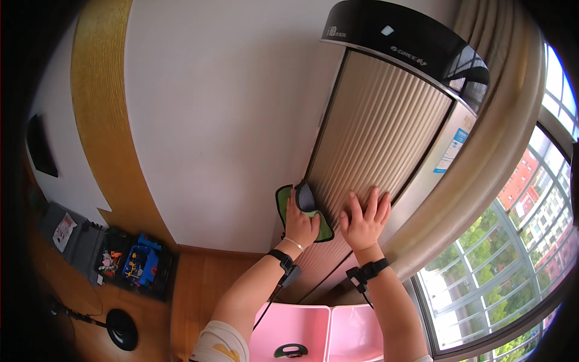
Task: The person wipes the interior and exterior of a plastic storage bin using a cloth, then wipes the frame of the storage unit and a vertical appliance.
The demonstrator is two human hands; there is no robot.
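A tall floor-standing air conditioner (386, 114) with a ribbed champagne-coloured front and a glossy black top stands before me, leaning in the picture. My left hand (300, 228) holds a green cleaning cloth (326, 231) with dark edging and a grey underside against the unit's left edge. The cloth is partly folded, and the fingers lie over it. Over on the ribbed panel, my right hand (364, 224) lies with its fingers spread, touching the surface and holding nothing. Both wrists wear black straps with small devices and cables.
Below my arms sits a pink two-part tub (289, 323) with a dark green oval piece. A beige curtain (458, 223) and barred window (500, 271) flank the right. At left are a toy-filled black crate (163, 280) and a round black stand base (122, 329).
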